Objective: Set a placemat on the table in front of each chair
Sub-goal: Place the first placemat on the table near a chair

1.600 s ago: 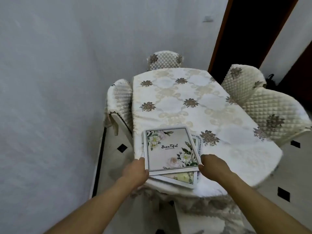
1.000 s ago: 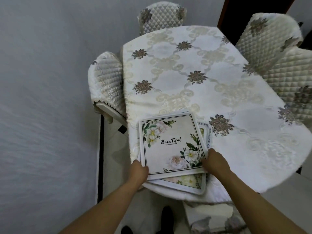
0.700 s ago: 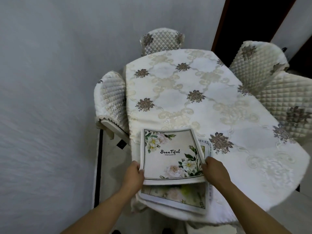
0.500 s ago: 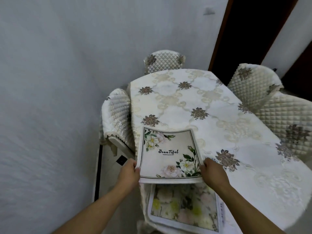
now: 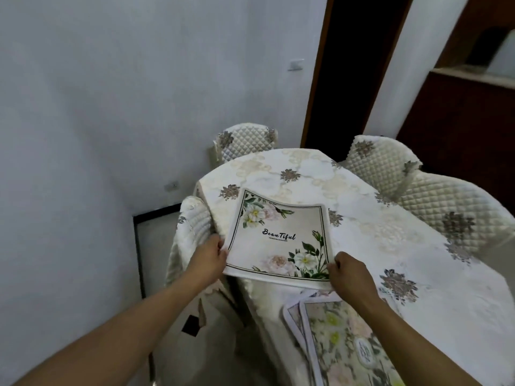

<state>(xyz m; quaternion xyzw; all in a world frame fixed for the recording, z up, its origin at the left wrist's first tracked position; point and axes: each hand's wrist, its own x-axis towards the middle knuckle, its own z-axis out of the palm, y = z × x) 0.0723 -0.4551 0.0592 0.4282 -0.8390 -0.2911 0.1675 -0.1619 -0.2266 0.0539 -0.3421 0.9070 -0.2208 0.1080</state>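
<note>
Left hand (image 5: 211,256) and right hand (image 5: 348,270) pinch placemat (image 5: 278,235) near corners; keep it level, lower flat on worktop (image 5: 390,232) facing left chair (image 5: 192,221)

stacked placemats (image 5: 342,346) blurred, cut by bottom edge; small print under "beautiful" on held placemat (image 5: 281,238) unreadable.

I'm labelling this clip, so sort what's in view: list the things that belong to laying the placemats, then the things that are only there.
Belongs to the job:
- Beautiful placemat, held by the left hand and right hand
- stack of placemats
- table
- left-side chair, far chair, two right-side chairs

Only there:
- doorway
- wall switch
</note>
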